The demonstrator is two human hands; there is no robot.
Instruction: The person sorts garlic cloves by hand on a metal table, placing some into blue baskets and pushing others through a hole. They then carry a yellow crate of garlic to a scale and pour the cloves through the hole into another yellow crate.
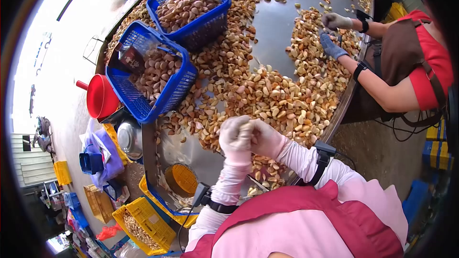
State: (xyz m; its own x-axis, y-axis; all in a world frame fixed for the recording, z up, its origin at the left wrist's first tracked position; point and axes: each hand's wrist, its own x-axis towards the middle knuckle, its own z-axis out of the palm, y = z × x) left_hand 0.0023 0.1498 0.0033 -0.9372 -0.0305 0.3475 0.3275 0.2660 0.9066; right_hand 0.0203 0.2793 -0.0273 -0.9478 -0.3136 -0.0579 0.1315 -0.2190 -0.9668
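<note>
The garlic cloves lie in a broad heap on the metal table, and the wearer's hands meet over the near end of that heap. The left hand and the right hand, both in pale gloves, are drawn in narrow, fingers curled and close against each other; whether a clove is pinched between them I cannot tell, since the fingers hide it. For close two-handed handling like this, low and over the heap seems a sound place: anything slipping out should land among the cloves. A light fingertip hold would probably serve better than a hard squeeze, as the cloves look small, curved and easy to bruise, and gloves likely dull the feel. Steady wrists, with the black straps clear of the heap, should help too. Left of the heap's near end, a yellow round opening deserves care, because loose cloves could roll into it. Two blue baskets stand at the heap's left side; a co-worker's gloved hands are at its right edge, best given room.
</note>
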